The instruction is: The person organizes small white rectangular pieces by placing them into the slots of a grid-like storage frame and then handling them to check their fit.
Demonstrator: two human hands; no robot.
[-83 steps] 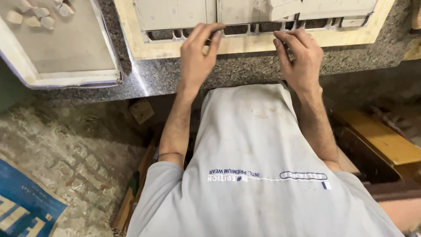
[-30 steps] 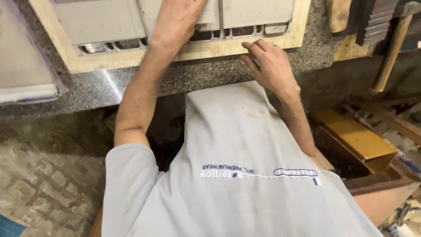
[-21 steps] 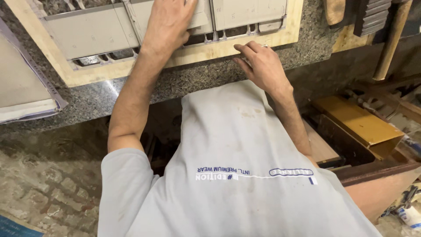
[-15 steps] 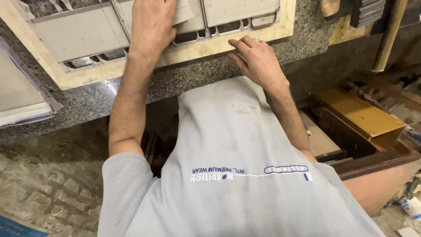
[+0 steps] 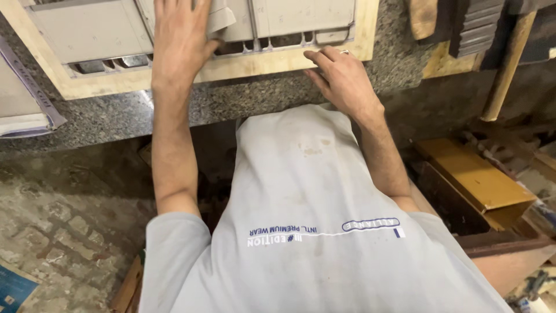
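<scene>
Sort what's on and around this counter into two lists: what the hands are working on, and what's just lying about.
In hand:
- left hand, pressing flat on the grey panels
- right hand, fingers at the wooden frame
- grey panels set inside that frame

Lying about:
- granite counter
- wooden handle leaning at the right
- yellow box below
- white tray at the left edge

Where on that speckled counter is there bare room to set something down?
Bare grey speckled stone counter runs between the pale wooden frame and the counter's front edge, left of the left hand. The right hand crowds the frame's lower right corner.
</scene>
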